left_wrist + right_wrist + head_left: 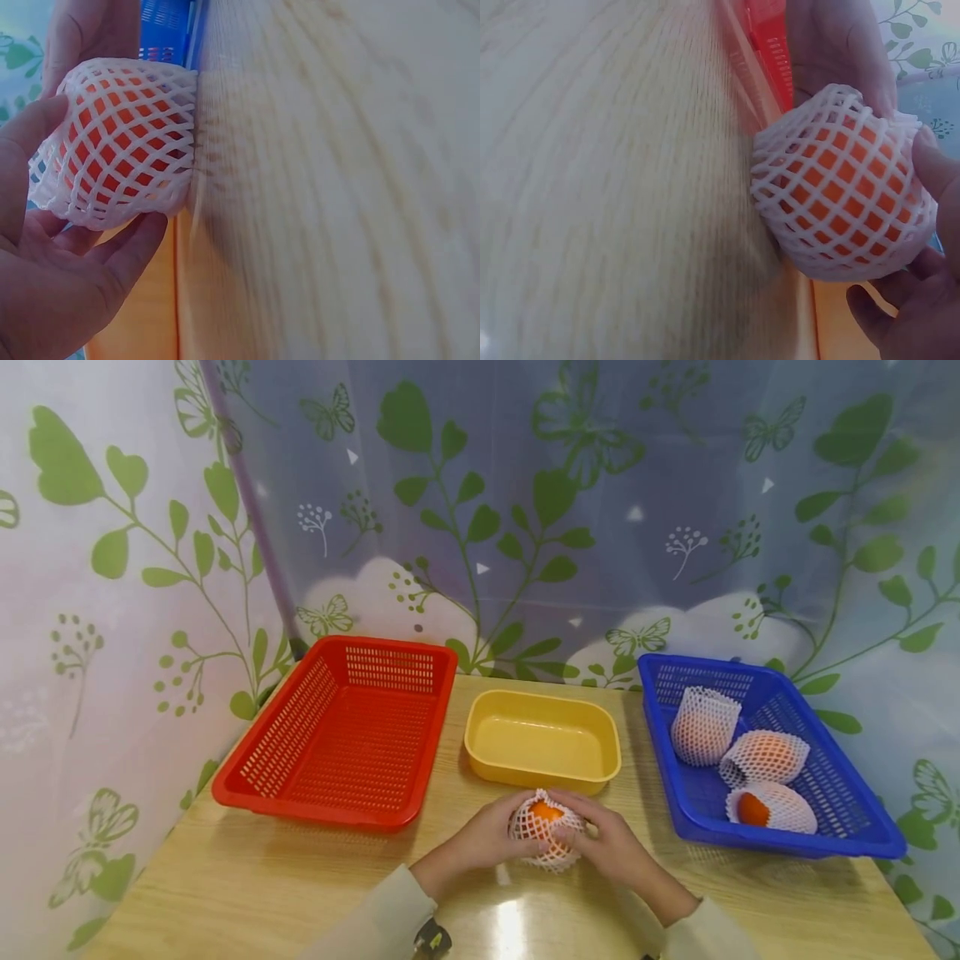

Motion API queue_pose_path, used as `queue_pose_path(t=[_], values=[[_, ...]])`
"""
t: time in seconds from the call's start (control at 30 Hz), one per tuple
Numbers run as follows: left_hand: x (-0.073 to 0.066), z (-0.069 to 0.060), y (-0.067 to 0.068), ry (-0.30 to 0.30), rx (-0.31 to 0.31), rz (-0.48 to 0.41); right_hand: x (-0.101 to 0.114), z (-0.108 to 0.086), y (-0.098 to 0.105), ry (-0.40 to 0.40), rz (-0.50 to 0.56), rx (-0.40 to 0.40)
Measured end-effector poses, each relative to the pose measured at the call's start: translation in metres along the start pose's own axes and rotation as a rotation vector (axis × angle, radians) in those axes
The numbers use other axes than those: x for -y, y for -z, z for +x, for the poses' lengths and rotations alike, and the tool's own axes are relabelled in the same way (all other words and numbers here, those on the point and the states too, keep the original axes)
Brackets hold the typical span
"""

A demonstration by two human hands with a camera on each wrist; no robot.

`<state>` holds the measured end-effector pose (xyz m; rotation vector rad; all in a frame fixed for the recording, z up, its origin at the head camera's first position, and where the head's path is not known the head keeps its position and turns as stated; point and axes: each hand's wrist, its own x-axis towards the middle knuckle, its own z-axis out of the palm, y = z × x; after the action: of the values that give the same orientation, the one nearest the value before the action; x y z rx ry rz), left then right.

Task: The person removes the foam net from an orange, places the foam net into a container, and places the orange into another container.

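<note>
An orange (546, 812) in a white foam net sleeve (553, 858) rests on the wooden table, just in front of the yellow basin. Its bare top shows through the sleeve's open upper end in the head view. From the left, my left hand (491, 833) holds the sleeved fruit, thumb on the near side and fingers curled round it. My right hand (618, 847) grips it from the opposite side, its thumb also on the net. Both wrist views show the mesh (124, 142) (847, 187) wrapped round the orange between the two hands.
A red basket (352, 814) stands at the left, with nothing seen inside. Behind the hands is the yellow basin (543, 777). At the right, a blue basket (780, 842) contains three net-wrapped fruits (705, 727). A patterned curtain (487, 527) hangs behind the table.
</note>
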<state>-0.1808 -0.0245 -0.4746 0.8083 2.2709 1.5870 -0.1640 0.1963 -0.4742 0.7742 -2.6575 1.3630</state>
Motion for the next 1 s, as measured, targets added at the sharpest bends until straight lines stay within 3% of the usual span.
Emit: queue_pose_path(t=[0.4,0.73,0.87,1.0], values=[[0.0023,0.0023,-0.0021,0.006,0.006,-0.009,-0.0038,-0.0021,-0.0002,-0.047,0.096,-0.045],[-0.0013,0.0027,-0.0029,0.026,-0.043,0.057,-0.0005,-0.0022,-0.0021,-0.042,0.133,-0.11],[-0.0025,0.0025,-0.0028,0.005,-0.061,0.08,0.0027,-0.0014,-0.0019,-0.032,0.127,-0.145],[-0.0015,0.0026,-0.0029,-0.023,-0.097,0.101,0.0036,-0.0004,-0.001,-0.074,0.136,-0.132]])
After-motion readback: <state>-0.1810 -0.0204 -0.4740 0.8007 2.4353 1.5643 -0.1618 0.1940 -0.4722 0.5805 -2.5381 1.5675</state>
